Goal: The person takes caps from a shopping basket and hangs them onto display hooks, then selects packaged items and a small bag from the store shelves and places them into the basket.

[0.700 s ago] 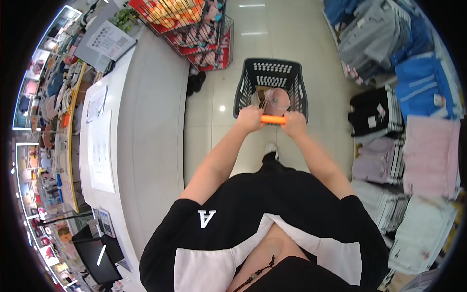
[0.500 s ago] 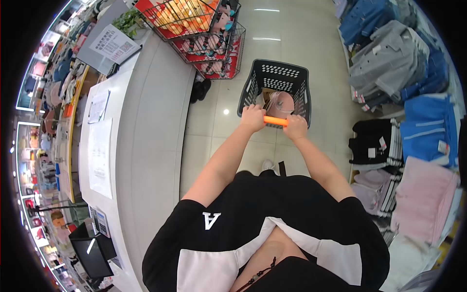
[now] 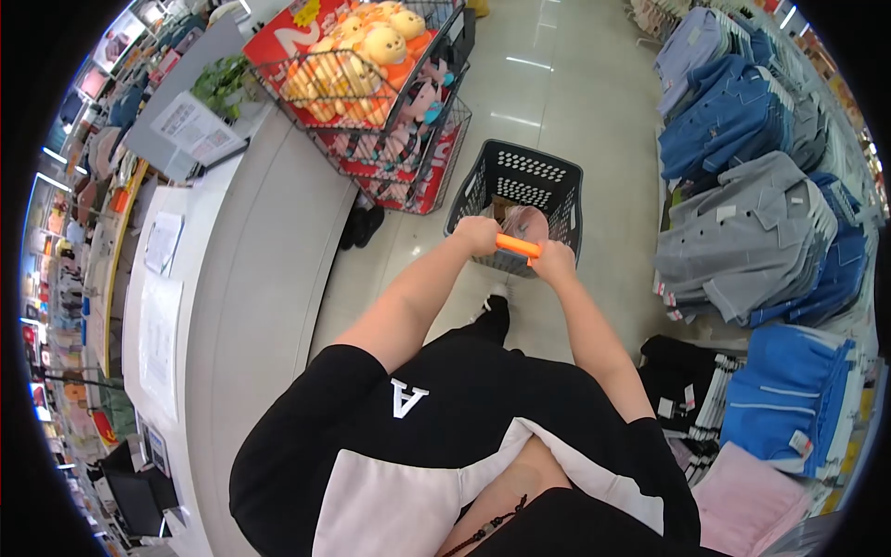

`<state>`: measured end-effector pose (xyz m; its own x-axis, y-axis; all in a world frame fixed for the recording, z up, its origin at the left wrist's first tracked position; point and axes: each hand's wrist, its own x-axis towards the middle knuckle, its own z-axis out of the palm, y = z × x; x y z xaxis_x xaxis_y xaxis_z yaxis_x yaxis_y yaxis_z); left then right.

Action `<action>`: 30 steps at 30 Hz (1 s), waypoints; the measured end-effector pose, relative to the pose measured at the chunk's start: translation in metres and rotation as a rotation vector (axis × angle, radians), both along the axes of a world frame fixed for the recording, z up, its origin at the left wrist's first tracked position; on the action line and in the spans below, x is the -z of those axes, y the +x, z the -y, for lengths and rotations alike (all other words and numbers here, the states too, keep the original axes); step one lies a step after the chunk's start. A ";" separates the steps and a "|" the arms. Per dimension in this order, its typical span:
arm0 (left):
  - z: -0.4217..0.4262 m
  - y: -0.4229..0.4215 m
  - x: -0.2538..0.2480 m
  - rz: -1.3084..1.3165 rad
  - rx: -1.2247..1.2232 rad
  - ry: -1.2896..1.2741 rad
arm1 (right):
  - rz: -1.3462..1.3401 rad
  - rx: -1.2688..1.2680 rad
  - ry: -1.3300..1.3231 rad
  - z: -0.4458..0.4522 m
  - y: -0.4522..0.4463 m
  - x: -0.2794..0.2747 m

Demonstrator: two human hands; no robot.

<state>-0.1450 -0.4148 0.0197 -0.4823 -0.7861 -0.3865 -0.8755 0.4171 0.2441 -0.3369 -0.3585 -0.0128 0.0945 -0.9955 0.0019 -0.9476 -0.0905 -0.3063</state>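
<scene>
Both my hands are wrapped round the orange handle (image 3: 516, 245) of a dark grey shopping basket (image 3: 558, 174) with perforated walls. My left hand (image 3: 476, 236) is closed on the handle's left end. At its right end my right hand (image 3: 555, 263) is closed too. Inside the basket lies a round pink item (image 3: 529, 223) with something clear about it; its kind cannot be told. A small brown item (image 3: 502, 205) lies beside it, partly hidden. My foot (image 3: 498, 293) shows on the floor behind the basket.
A long white counter (image 3: 243, 241) runs along my left, with papers (image 3: 160, 320) and a plant (image 3: 221, 88). Ahead at left stands a wire rack (image 3: 357, 121) of plush toys. Hanging shirts (image 3: 733, 223) and blue folded clothes (image 3: 784, 395) line the right. Tiled floor (image 3: 520, 84) stretches ahead.
I have moved forward along the aisle with the basket. The toy rack, counter and clothes have shifted toward me in view. Both hands keep hold of the handle.
</scene>
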 end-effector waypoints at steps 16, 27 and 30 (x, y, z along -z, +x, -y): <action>0.282 -0.080 -0.003 -0.041 -0.055 -0.049 | -0.015 -0.062 0.146 0.297 -0.085 -0.011; 0.492 -0.137 0.002 -0.094 -0.151 -0.087 | -0.031 -0.118 0.146 0.523 -0.142 -0.020; 0.554 -0.148 -0.002 -0.078 -0.193 -0.086 | -0.028 -0.144 0.110 0.590 -0.154 -0.017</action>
